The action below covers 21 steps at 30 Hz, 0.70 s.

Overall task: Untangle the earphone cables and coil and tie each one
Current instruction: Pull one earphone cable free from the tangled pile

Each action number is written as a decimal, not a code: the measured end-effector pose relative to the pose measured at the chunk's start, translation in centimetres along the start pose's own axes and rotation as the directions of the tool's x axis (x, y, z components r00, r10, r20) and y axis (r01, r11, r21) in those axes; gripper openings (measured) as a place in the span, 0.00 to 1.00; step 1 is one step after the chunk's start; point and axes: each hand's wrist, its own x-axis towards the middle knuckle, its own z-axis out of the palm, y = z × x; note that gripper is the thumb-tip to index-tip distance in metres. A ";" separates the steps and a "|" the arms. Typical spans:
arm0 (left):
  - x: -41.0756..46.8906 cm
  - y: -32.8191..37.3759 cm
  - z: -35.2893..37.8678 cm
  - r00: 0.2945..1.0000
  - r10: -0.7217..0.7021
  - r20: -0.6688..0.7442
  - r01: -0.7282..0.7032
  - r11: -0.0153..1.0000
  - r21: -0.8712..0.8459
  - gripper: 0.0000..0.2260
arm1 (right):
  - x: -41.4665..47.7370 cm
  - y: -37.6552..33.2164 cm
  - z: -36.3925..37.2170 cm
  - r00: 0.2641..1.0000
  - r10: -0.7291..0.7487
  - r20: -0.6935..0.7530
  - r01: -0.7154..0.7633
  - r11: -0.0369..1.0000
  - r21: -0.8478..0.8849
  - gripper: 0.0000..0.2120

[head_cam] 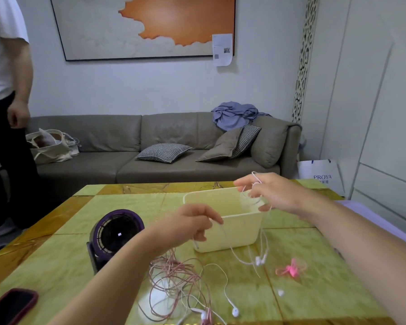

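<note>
left hand (pixel 192 222) and right hand (pixel 275 193) fingers clamp one cable (pixel 263 238) over the bin (pixel 232 233); fan (pixel 116 233) beside it, tangle (pixel 174 280) at the worktop's (pixel 56 254) near edge.

We see a round purple fan (pixel 117 233) and cream plastic bin (pixel 232 233) on the green marbled desk (pixel 56 261), grey sofa (pixel 108 137) behind.

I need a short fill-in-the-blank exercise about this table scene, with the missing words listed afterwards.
The fan on the table is ___ in colour.
The cable held up by the right hand ends in ___ earbuds.
The bright pink bundle lies to the ___ of the cream box.
The pink cable tangle lies beside the ___ forearm.
Missing words: purple; white; right; left.
</note>
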 end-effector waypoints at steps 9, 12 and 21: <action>1.7 1.7 2.9 0.959 0.210 -0.188 -0.172 0.965 0.199 0.12 | -2.4 -0.8 -3.5 0.977 -0.008 0.212 0.028 0.995 -0.092 0.12; 2.6 2.6 3.7 0.930 0.284 -0.235 -0.253 0.955 0.152 0.12 | -3.0 -0.9 -3.9 0.976 -0.054 0.209 0.073 0.994 -0.082 0.15; 3.0 4.2 5.7 0.954 0.270 -0.128 -0.286 0.948 -0.139 0.05 | -3.9 0.0 -4.9 0.952 -0.112 0.283 0.046 0.972 0.229 0.12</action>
